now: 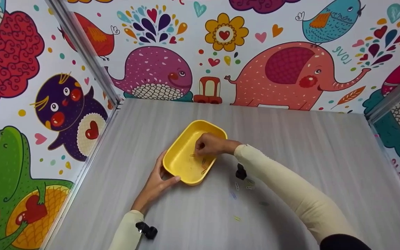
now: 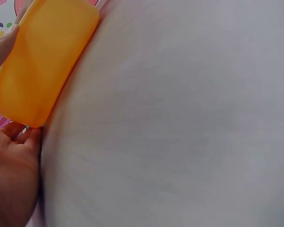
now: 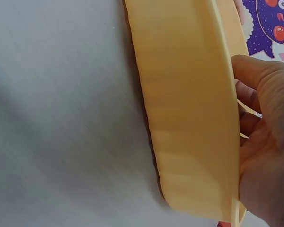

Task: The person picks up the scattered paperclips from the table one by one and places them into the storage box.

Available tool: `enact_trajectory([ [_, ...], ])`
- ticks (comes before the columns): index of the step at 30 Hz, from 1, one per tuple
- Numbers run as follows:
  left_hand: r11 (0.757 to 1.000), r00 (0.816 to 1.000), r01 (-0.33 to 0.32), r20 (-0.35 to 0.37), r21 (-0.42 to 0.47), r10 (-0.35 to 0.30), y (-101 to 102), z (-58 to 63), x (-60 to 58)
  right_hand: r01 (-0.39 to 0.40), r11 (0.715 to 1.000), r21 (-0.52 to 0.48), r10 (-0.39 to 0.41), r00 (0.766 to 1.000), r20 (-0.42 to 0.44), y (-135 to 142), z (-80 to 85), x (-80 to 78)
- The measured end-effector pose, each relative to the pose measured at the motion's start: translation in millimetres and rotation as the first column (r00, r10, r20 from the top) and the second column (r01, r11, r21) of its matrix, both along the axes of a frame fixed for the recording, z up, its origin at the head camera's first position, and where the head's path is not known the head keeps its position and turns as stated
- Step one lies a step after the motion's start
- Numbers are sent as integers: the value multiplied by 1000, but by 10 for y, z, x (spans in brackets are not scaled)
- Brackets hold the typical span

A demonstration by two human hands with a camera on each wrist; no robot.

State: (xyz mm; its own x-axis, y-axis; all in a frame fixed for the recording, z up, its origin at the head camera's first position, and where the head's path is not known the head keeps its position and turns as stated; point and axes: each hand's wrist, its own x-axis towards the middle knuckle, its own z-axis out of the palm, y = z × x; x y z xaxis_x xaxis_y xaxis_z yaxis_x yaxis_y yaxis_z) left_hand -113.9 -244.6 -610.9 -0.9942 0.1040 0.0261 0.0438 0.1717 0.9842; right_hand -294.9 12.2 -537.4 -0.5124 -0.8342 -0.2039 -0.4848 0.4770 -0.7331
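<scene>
A yellow rectangular plastic container (image 1: pixel 175 166) sits on the table. My left hand (image 1: pixel 156 185) grips its near left end, thumb at the near rim and fingers along the outer side. The left wrist view shows that hand (image 2: pixel 14 161) against the container's outer wall (image 2: pixel 47 61). My right hand (image 1: pixel 209 144) reaches in over the right rim, fingers curled down, with a paper clip (image 1: pixel 193 155) at the fingertips. A few more paper clips (image 1: pixel 203 171) lie on the container's floor beside it. In the right wrist view the container's side (image 3: pixel 189 109) hides the fingertips.
Several loose paper clips lie on the table right of the container, among them a white one (image 1: pixel 236 186), a blue one (image 1: pixel 233 195) and a yellow one (image 1: pixel 237 218). Walls with cartoon animals (image 1: pixel 283 76) border the grey table (image 1: pixel 137 128) at the back and sides.
</scene>
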Motion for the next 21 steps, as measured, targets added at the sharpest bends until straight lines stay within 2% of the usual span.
enact_trajectory([
  [13, 1000, 1000, 1, 1, 6, -1, 24, -15, -2, 20, 997, 73, -22, 999, 30, -186, -44, 63],
  [21, 1000, 1000, 8, -5, 18, -8, 5, 4, -1, -47, 999, 28, 47, 999, -23, -307, -111, 45],
])
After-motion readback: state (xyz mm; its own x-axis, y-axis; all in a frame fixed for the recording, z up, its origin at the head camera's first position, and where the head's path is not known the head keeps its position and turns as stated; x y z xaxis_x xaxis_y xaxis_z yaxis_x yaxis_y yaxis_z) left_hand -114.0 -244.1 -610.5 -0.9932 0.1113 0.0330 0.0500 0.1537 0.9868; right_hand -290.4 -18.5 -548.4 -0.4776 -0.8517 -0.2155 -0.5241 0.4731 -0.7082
